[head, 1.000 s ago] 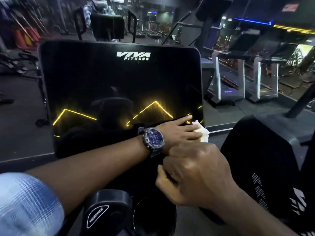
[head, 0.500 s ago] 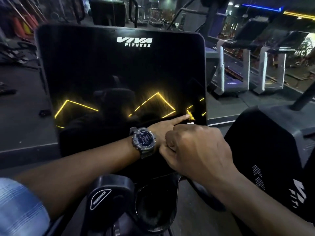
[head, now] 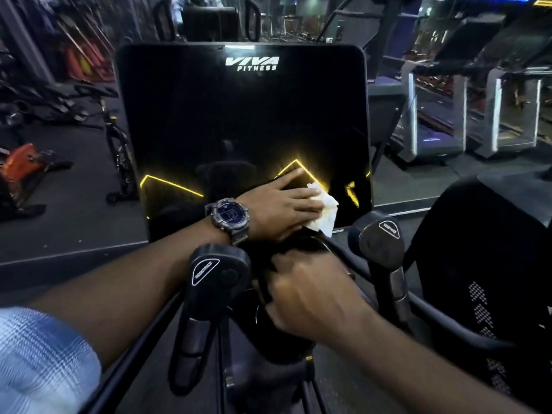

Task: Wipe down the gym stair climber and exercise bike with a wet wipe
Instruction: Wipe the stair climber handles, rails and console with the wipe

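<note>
We have the wet wipe (head: pixel 324 209) low on the right of the glossy black console screen (head: pixel 239 121), under the straight fingers of our left hand (head: pixel 283 210), which presses it flat against the panel. Our right hand (head: pixel 307 294) curls round the dark frame below the screen to brace. We should keep even pressure and overlap strokes up toward the logo, avoiding streaks.

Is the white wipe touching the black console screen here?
Touching. The head view shows the left hand pressing the wipe flat against the lower part of the console screen, with no gap visible between them.
</note>
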